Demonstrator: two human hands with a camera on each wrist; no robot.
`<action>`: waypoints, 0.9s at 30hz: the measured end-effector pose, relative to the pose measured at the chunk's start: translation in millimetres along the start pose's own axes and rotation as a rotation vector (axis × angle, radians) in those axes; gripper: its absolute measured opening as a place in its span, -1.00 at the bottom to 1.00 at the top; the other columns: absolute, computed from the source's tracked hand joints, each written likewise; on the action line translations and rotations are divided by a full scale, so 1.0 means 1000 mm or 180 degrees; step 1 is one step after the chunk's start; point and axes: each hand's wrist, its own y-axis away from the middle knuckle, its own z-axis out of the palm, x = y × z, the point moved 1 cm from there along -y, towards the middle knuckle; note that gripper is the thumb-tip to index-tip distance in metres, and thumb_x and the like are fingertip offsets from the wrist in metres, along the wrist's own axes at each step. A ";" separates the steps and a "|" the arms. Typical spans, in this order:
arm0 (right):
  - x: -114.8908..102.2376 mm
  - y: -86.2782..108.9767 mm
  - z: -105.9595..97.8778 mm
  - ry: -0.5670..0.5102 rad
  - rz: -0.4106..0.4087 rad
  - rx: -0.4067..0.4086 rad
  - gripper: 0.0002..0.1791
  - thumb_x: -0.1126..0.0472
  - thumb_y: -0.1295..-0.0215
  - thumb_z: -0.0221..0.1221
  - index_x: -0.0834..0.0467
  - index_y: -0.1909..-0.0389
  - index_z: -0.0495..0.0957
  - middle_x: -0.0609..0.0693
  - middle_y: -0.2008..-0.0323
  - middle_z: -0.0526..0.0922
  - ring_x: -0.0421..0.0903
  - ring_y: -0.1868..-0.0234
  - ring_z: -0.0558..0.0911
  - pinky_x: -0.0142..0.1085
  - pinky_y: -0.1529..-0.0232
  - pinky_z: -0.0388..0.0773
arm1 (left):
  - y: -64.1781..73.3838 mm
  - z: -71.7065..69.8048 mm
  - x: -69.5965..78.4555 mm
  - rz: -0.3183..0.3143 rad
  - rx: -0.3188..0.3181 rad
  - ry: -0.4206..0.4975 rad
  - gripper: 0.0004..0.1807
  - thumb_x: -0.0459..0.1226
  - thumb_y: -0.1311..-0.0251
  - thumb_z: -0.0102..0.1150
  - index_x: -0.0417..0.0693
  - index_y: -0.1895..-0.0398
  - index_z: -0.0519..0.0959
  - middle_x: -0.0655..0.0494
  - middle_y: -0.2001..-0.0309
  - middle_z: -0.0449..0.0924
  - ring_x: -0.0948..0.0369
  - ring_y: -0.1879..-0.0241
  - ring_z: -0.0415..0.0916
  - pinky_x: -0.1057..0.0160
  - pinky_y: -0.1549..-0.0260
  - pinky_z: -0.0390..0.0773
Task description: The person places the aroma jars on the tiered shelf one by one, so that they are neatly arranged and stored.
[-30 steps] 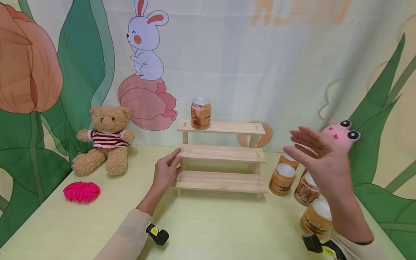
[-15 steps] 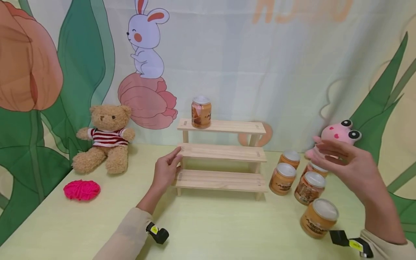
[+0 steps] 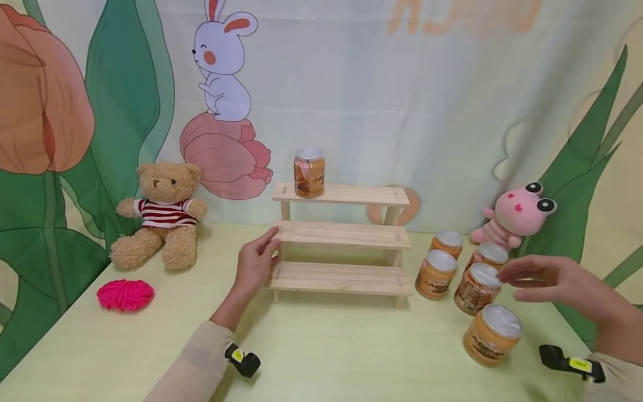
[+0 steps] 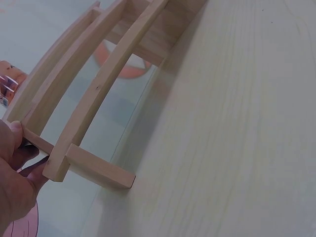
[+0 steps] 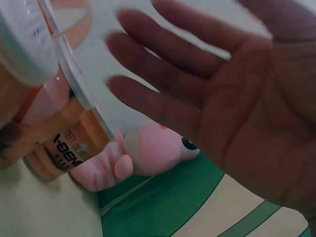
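My left hand (image 3: pixel 255 265) holds the left side of a three-tier wooden shelf (image 3: pixel 346 234); in the left wrist view its fingers (image 4: pixel 17 131) pinch the side frame of the shelf (image 4: pixel 94 91). One jar with a silver lid (image 3: pixel 309 176) stands upright at the left of the top tier. My right hand (image 3: pixel 562 285) hovers with extended fingers just right of a jar with a brown label (image 3: pixel 474 293), holding nothing. In the right wrist view its palm (image 5: pixel 242 108) faces the camera, apart from the jars (image 5: pixel 74 148). Whether a fingertip touches the lid is unclear in the head view.
Several more jars (image 3: pixel 436 276) stand right of the shelf, one nearer the front (image 3: pixel 492 335). A pink plush toy (image 3: pixel 517 215) sits behind them. At left are a teddy bear (image 3: pixel 168 215) and a bundle of pink yarn (image 3: pixel 125 295). A printed cloth (image 3: pixel 351 100) hangs behind the table.
My right hand has moved right and down, from above the jars to beside them, uncovering the plush toy and jars. The left hand stays on the shelf.
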 end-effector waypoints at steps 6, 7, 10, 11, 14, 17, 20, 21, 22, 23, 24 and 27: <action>0.018 -0.003 0.006 -0.0915 -0.0896 -0.1343 -0.35 0.68 -0.17 0.11 0.44 -0.33 0.27 0.35 -0.23 0.45 0.03 -0.24 0.51 -0.25 -0.21 0.54 | -0.001 -0.001 0.001 0.0006 0.0035 0.0009 -0.57 -0.23 -0.43 0.13 0.00 -0.34 0.51 -0.05 -0.26 0.52 0.11 -0.14 0.52 0.26 0.11 0.66; 0.019 -0.005 0.008 -0.0969 -0.0975 -0.1457 -0.31 0.69 -0.14 0.12 0.47 -0.34 0.24 0.39 -0.24 0.42 0.06 -0.26 0.49 -0.24 -0.24 0.52 | -0.001 -0.001 0.000 0.0002 0.0037 0.0011 -0.57 -0.23 -0.43 0.14 0.00 -0.34 0.51 -0.06 -0.26 0.52 0.10 -0.14 0.53 0.26 0.11 0.67; 0.022 -0.006 0.015 -0.0958 -0.0724 -0.1588 -0.30 0.60 -0.13 0.19 0.40 -0.36 0.28 0.37 -0.26 0.43 0.04 -0.26 0.48 -0.24 -0.21 0.52 | -0.001 0.001 0.000 -0.0018 0.0007 0.0030 -0.56 -0.24 -0.43 0.13 0.00 -0.35 0.50 -0.06 -0.26 0.52 0.07 -0.15 0.54 0.24 0.11 0.67; 0.022 -0.006 0.017 -0.0932 -0.0556 -0.1589 -0.31 0.56 -0.15 0.20 0.36 -0.35 0.31 0.34 -0.26 0.44 0.02 -0.25 0.49 -0.25 -0.20 0.52 | -0.001 0.001 -0.001 -0.0029 0.0000 0.0029 -0.56 -0.24 -0.43 0.13 0.00 -0.35 0.50 -0.07 -0.26 0.52 0.06 -0.15 0.54 0.24 0.11 0.67; 0.023 -0.009 0.023 -0.0806 -0.0269 -0.1594 -0.37 0.47 -0.17 0.24 0.31 -0.32 0.37 0.33 -0.23 0.48 0.00 -0.22 0.51 -0.29 -0.16 0.53 | 0.000 0.001 -0.001 -0.0027 0.0010 0.0006 -0.56 -0.24 -0.43 0.13 0.00 -0.35 0.51 -0.07 -0.24 0.54 0.05 -0.14 0.55 0.25 0.12 0.67; 0.025 -0.012 0.028 -0.0737 -0.0170 -0.1595 -0.40 0.45 -0.17 0.26 0.33 -0.28 0.40 0.37 -0.21 0.48 -0.01 -0.21 0.51 -0.33 -0.17 0.51 | -0.001 0.000 0.000 0.0006 0.0025 -0.0007 -0.56 -0.23 -0.42 0.14 -0.01 -0.34 0.51 -0.09 -0.22 0.56 0.05 -0.13 0.56 0.25 0.13 0.67; 0.027 -0.013 0.031 -0.0817 -0.0025 -0.1580 -0.41 0.45 -0.17 0.27 0.33 -0.26 0.42 0.37 -0.21 0.48 -0.04 -0.18 0.52 -0.33 -0.16 0.51 | -0.001 0.000 0.003 0.0028 0.0038 -0.0020 -0.56 -0.22 -0.41 0.15 0.01 -0.34 0.52 -0.07 -0.22 0.55 0.06 -0.13 0.56 0.27 0.13 0.67; 0.029 -0.013 0.032 -0.0863 -0.0040 -0.1591 -0.42 0.45 -0.17 0.26 0.34 -0.25 0.42 0.37 -0.20 0.49 -0.04 -0.16 0.53 -0.32 -0.14 0.53 | -0.001 0.000 0.004 0.0031 0.0036 -0.0026 -0.56 -0.22 -0.42 0.15 0.01 -0.34 0.52 -0.07 -0.22 0.55 0.06 -0.14 0.56 0.27 0.13 0.67; 0.030 -0.013 0.033 -0.0935 -0.0042 -0.1604 -0.43 0.46 -0.17 0.26 0.34 -0.25 0.42 0.36 -0.20 0.49 -0.04 -0.15 0.53 -0.30 -0.13 0.55 | -0.001 -0.001 0.004 0.0037 0.0037 -0.0033 -0.56 -0.22 -0.42 0.15 0.01 -0.34 0.52 -0.07 -0.23 0.55 0.06 -0.14 0.56 0.27 0.13 0.67; 0.032 -0.013 0.034 -0.1031 -0.0127 -0.1646 -0.42 0.47 -0.17 0.25 0.37 -0.25 0.40 0.39 -0.19 0.47 -0.01 -0.14 0.54 -0.27 -0.12 0.57 | -0.001 -0.001 0.004 0.0037 0.0030 -0.0033 -0.56 -0.22 -0.42 0.15 0.01 -0.34 0.51 -0.07 -0.23 0.55 0.05 -0.14 0.56 0.26 0.13 0.67; 0.034 -0.014 0.035 -0.1160 -0.0149 -0.1690 -0.41 0.47 -0.17 0.25 0.38 -0.26 0.39 0.40 -0.20 0.46 0.00 -0.14 0.54 -0.24 -0.12 0.58 | -0.001 -0.001 0.004 0.0025 0.0030 -0.0037 -0.56 -0.22 -0.42 0.14 0.01 -0.34 0.51 -0.06 -0.24 0.54 0.05 -0.14 0.56 0.26 0.13 0.67; 0.041 -0.016 0.040 -0.1550 -0.0390 -0.1882 -0.37 0.49 -0.19 0.24 0.45 -0.30 0.31 0.47 -0.21 0.40 0.08 -0.15 0.54 -0.14 -0.13 0.60 | 0.000 -0.001 0.002 -0.0003 0.0006 -0.0012 -0.56 -0.23 -0.43 0.13 0.00 -0.35 0.50 -0.06 -0.24 0.54 0.04 -0.15 0.55 0.25 0.13 0.67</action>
